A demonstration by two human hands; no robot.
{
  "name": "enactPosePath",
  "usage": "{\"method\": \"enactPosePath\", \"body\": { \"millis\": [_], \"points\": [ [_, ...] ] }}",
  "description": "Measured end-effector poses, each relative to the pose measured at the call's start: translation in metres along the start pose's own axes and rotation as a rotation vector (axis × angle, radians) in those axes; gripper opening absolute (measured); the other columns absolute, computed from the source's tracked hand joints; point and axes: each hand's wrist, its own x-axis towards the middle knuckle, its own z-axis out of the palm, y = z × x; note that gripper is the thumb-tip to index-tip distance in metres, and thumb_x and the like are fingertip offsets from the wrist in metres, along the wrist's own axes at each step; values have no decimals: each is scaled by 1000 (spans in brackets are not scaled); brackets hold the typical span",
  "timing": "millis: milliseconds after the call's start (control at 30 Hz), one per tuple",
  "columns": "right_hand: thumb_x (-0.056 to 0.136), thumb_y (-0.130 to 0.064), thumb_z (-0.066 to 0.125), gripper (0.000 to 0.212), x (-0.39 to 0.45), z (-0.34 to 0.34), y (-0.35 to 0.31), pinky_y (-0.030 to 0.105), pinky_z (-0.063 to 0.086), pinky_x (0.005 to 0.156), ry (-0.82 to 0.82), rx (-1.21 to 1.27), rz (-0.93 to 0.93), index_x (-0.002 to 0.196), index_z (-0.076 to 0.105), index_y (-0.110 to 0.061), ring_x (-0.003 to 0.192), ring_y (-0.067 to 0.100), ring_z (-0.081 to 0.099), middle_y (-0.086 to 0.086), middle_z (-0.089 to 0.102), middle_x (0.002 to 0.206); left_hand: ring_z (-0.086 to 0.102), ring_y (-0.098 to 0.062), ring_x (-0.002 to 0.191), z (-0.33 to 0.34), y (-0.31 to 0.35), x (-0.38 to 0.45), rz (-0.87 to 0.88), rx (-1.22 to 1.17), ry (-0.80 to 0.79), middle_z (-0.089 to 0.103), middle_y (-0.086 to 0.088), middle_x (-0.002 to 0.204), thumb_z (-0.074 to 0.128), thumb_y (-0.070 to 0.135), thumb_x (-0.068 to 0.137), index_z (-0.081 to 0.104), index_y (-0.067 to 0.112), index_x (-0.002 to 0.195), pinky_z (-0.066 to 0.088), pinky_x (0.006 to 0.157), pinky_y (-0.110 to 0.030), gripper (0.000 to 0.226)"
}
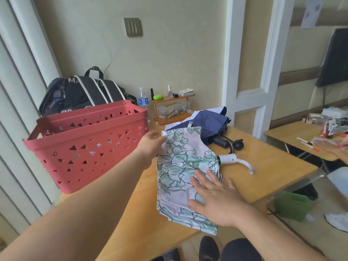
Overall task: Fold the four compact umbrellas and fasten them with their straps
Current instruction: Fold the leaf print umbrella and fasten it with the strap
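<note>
In the head view, a floral umbrella (180,172) with green flowers on pale fabric lies flattened on the wooden table (263,172), just right of a red basket (86,146). The right hand (216,200) rests palm down on the near part of its canopy, fingers (202,178) spread wide and flat on the cloth, gripping nothing. The left hand (152,146) reaches to the far left corner of the canopy; its fingertips touch the fabric edge there, but whether they pinch it cannot be told. The umbrella's long axis runs from the near table edge away from the person, and its white handle (228,159) sticks out to the right, with a white wrist loop (246,165) trailing on the table beyond it.

Behind it lies a navy umbrella (209,123), loosely bunched, its black handle (221,142) pointing toward the right. A second black handle (238,144) lies just beside that one.

The red basket stands upright on the table's left side; little of its inside shows. Behind it is a black backpack (82,93). A clear plastic box (172,110) holding small items sits under a small wooden shelf (173,98).
</note>
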Motion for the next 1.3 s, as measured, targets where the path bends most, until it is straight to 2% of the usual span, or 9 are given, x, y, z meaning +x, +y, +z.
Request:
{"method": "enactPosePath", "body": {
  "millis": [133,267,400,533,833,933,1033,1133,1300],
  "points": [
    [95,-81,12,80,-1,0,0,61,-10,123,9,5,1,160,-16,-44,152,12,-32,-25,-36,160,68,-17,93,14,4,-1,25,-48,18,63,-3,126,82,29,90,52,20,140,56,76,-33,59],
    [96,-81,13,80,-2,0,-1,61,-10,123,12,10,0,161,-16,-43,153,12,-31,-25,-35,160,70,-16,93,15,4,-9,76,6,82,68,0,114,87,32,84,53,21,140,59,90,-39,67],
    [94,-82,15,82,-2,0,-1,61,-9,123,36,40,-3,162,-12,-44,153,10,-29,-26,-33,161,64,-15,93,9,10,-34,224,-8,126,62,0,109,85,34,86,49,41,143,56,84,-35,67],
    [94,-82,18,83,-3,0,0,62,-6,124,54,60,-7,163,-8,-44,155,9,-25,-27,-29,163,66,-26,79,-2,8,-64,348,-31,137,71,-14,97,79,36,92,56,67,112,54,66,-39,44],
    [96,-81,21,82,-5,-2,-2,62,-5,124,71,69,9,163,-6,-43,157,12,-20,-22,-21,167,73,-8,86,-7,-30,-110,375,-57,142,78,13,89,79,19,92,67,45,118,57,82,-33,38],
    [95,-82,22,82,-7,-1,-3,62,-2,125,100,65,20,163,-4,-45,159,17,-15,-11,-9,172,68,-2,75,-5,-36,-113,403,-28,148,76,16,89,82,16,89,67,47,113,52,70,-19,42],
    [97,-74,36,75,-14,0,-6,51,14,127,258,132,38,163,20,-41,159,23,12,-2,19,172,64,-4,70,-1,-49,-115,414,-24,174,75,10,82,84,20,87,71,44,107,50,68,-20,34],
    [98,-59,55,55,-22,8,-5,32,41,110,537,340,53,147,56,-34,134,20,51,-3,59,143,58,-10,64,1,-64,-110,386,-27,196,68,4,74,84,25,87,73,46,98,50,65,-31,27],
    [90,-26,78,18,-20,14,5,28,54,85,916,595,14,107,76,-21,96,9,68,-13,70,106,57,-4,63,4,-74,-106,387,44,192,61,20,68,84,27,88,73,44,97,47,65,-28,22]
  ]
}}
